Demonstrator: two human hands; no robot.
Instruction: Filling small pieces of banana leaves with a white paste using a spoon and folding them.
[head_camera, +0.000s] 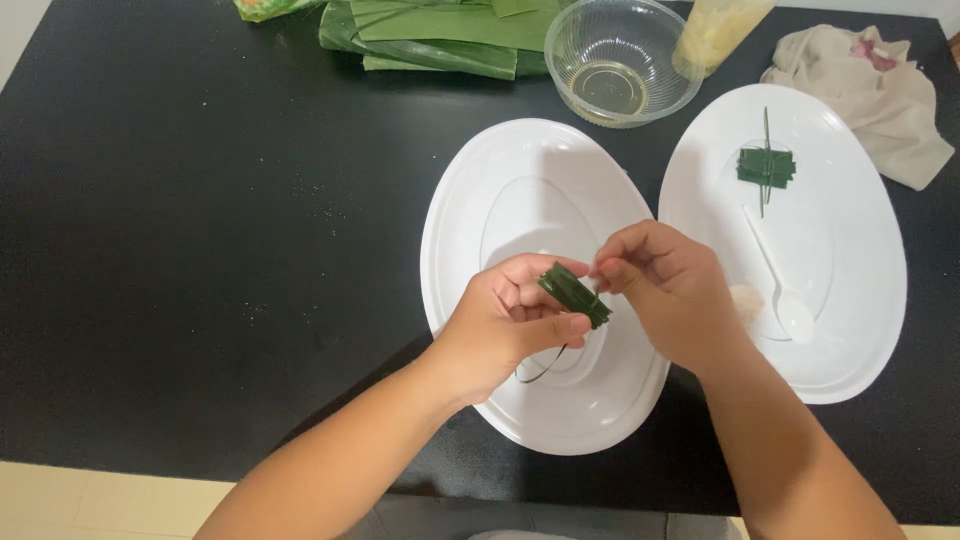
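Head view is showing both hands meeting over the near white plate (470, 190). Left hand (500, 325) is pinching a small folded leaf parcel (575, 294) between thumb and curled fingers; the parcel is dark green, glossy, oblong and flat-sided, tilting down to the right. Right hand (665, 285) is closing its fingertips together at the parcel's upper right end, apparently nipping a thin strip there; the exact contact is too small to tell. A slender green strand (545, 370) is trailing below the parcel, curving over the plate.

That plate is oval, smooth, white plastic with a raised inner ring, and the parcel is hovering above its centre. Just right of it, a second white plate (870, 250) of the same shape is carrying a finished leaf parcel (766, 167) tied crosswise with a thin strand, and a white plastic spoon (780, 290). Beyond the near plate, a clear round bowl (620, 50) is holding pale yellowish liquid; beside it a clear container (720, 30) with pale contents is standing. Long flat green leaves (430, 35) are lying stacked left of the bowl. A crumpled beige cloth (870, 90) is lying at the far right.

Everything is resting on a matt black table (200, 250), lightly speckled; pale floor tile (90, 500) is showing below its edge.
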